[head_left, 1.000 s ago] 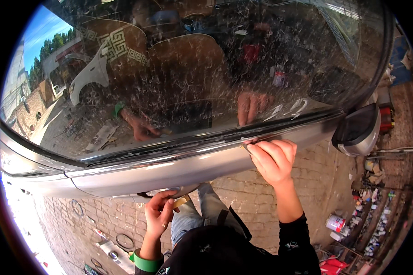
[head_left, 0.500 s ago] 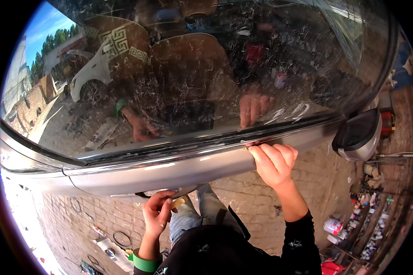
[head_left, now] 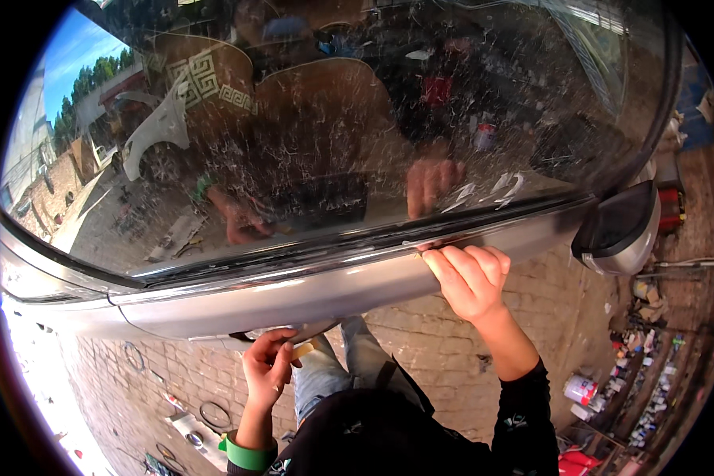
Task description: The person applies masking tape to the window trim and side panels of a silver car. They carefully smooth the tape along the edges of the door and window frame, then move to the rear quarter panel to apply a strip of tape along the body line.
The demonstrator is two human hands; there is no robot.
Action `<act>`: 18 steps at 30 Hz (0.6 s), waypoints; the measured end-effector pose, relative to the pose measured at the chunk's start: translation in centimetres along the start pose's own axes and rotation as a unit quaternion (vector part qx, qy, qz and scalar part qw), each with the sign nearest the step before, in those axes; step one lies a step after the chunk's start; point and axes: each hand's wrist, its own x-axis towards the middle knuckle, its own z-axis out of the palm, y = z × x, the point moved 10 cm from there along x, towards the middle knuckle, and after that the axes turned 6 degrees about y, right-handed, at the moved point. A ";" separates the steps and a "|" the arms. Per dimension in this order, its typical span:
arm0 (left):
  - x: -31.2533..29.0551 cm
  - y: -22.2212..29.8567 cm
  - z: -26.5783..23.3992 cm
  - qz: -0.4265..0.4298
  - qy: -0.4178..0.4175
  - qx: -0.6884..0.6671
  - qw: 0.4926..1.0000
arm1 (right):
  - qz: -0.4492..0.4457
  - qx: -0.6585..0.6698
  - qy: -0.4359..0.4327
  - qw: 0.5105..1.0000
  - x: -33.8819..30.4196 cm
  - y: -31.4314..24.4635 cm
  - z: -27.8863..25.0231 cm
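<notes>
We are seeing the window (head_left: 317, 151) as smooth, dark, glossy glass, reflecting strongly and carrying whitish streaks. We are reading the door (head_left: 293, 301) as smooth silver painted metal, throwing bright highlights; the trim (head_left: 349, 261) along its top is shining like polished metal. The seal (head_left: 293, 255) is looking black and rubbery, duller, with pale smears. We are logging the mirror (head_left: 623, 228) as sleek plastic, black and silver. The floor (head_left: 397, 333) is showing rough, matt paving. We are noting the jeans (head_left: 323, 371) as faded denim and the sleeve (head_left: 523, 416) as matt black cloth. The pale piece (head_left: 304, 349) is looking matt, material unclear.
</notes>
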 end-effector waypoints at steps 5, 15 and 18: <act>0.0 -0.1 -0.1 -0.001 0.005 -0.002 1.000 | -0.019 0.002 -0.010 1.000 -0.1 -0.4 0.1; 0.0 -0.4 0.0 0.009 0.001 0.007 1.000 | -0.034 0.001 -0.006 0.999 0.3 -0.5 -0.2; 0.1 -0.3 0.0 0.015 -0.001 -0.001 1.000 | -0.020 0.000 0.004 1.000 0.3 -0.2 -0.4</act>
